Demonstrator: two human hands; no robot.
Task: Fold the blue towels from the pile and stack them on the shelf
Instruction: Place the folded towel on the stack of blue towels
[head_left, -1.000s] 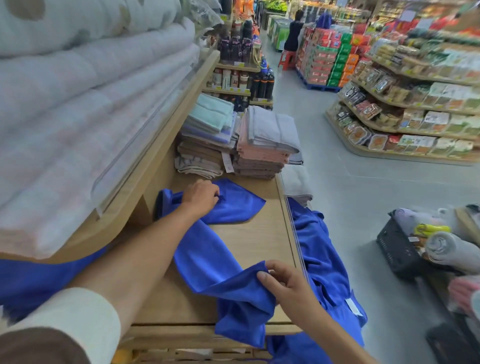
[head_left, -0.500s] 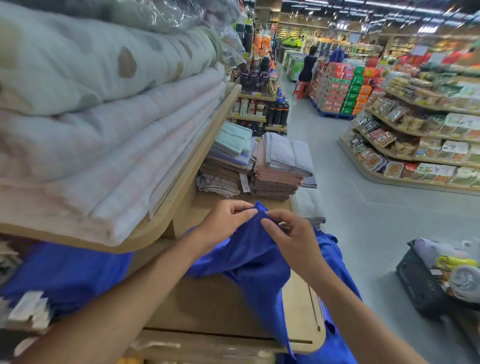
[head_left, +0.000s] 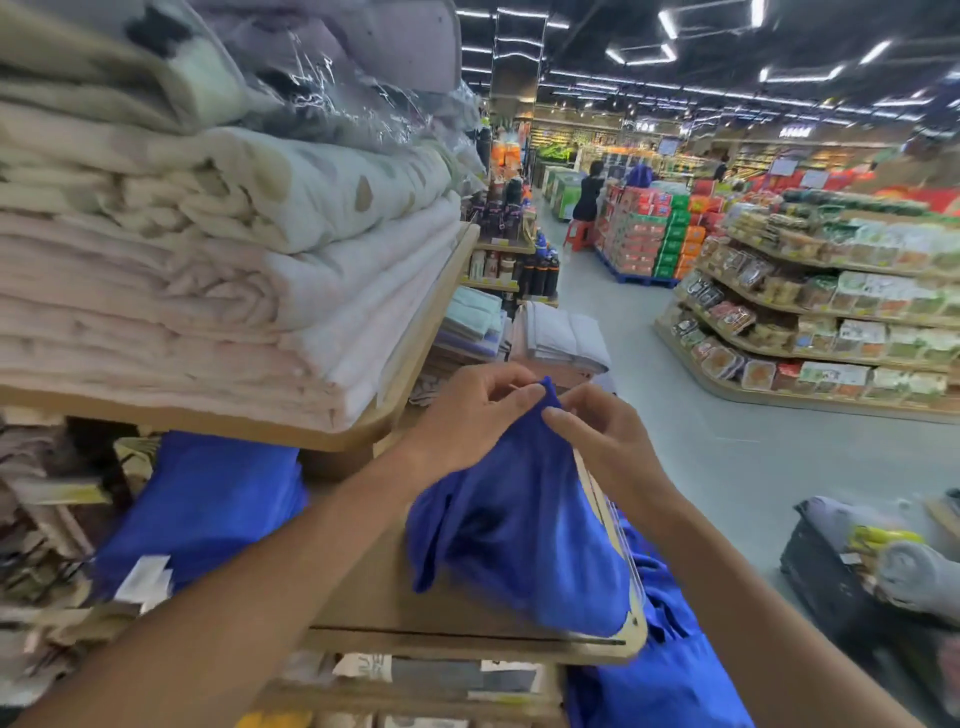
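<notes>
A blue towel (head_left: 519, 525) hangs doubled over above the wooden shelf (head_left: 384, 603), its lower part draped on the shelf's right edge. My left hand (head_left: 467, 415) and my right hand (head_left: 597, 431) meet at its top, each pinching a corner together. A stack of folded blue towels (head_left: 208, 509) with a white tag lies at the left, deeper under the upper shelf. More loose blue towels, the pile (head_left: 670, 670), hang below the shelf's right front corner.
Above the work shelf an upper shelf (head_left: 415, 364) carries thick folded blankets. Folded towel stacks (head_left: 561, 338) stand at the shelf's far end. A black basket (head_left: 831, 566) with rolled towels sits on the aisle floor at right. Food shelves line the right; people stand far off.
My right hand brought the towel's near corner up to the far corner held by my left hand. Both hands have since lifted the joined corners higher, and the view has tilted upward.
</notes>
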